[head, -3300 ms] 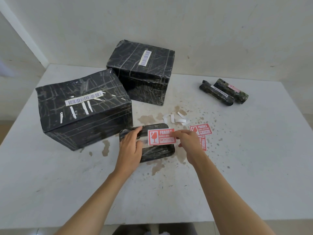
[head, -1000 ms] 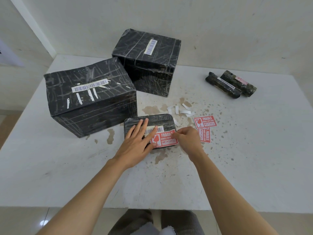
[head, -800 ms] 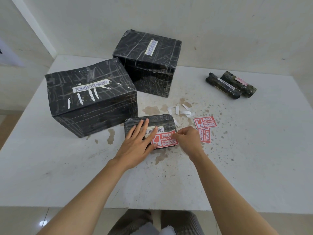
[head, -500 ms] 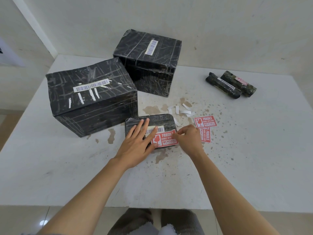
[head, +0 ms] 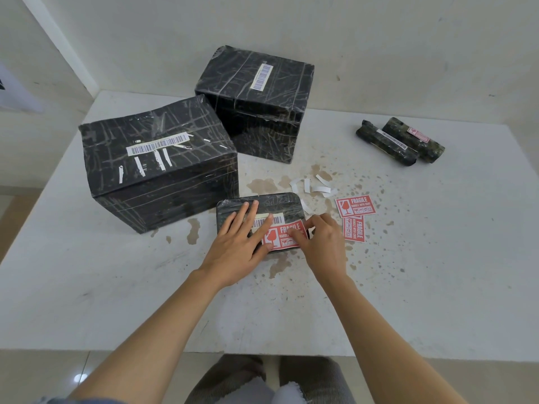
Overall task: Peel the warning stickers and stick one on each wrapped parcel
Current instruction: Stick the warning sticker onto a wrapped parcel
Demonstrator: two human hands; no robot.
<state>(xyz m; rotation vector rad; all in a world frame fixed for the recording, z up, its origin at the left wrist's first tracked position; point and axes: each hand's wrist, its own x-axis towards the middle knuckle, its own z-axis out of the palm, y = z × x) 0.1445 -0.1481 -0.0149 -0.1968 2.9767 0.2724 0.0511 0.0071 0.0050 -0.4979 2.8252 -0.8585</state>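
A small flat black parcel (head: 280,203) lies on the white table (head: 437,258) in front of me. A red FRAGILE sticker (head: 281,235) lies on its near right part, below a barcode label. My left hand (head: 242,243) rests flat on the parcel's left half, fingers spread. My right hand (head: 323,243) presses its fingertips on the sticker's right end. Two more red stickers (head: 354,206) lie loose on the table to the right. Two big black wrapped boxes, one on the left (head: 154,161) and one behind it (head: 256,100), carry only barcode labels.
Two dark rolled parcels (head: 399,142) lie at the far right, the rear one bearing a pale red sticker. White backing strips (head: 313,186) are scattered behind the small parcel. Brown stains mark the table's middle. A wall runs behind the boxes.
The sticker, held above the small parcel 3.3 s ago, now lies on it. My left hand went from gripping the parcel's edge to lying flat. My right fingertips slid leftward along the sticker.
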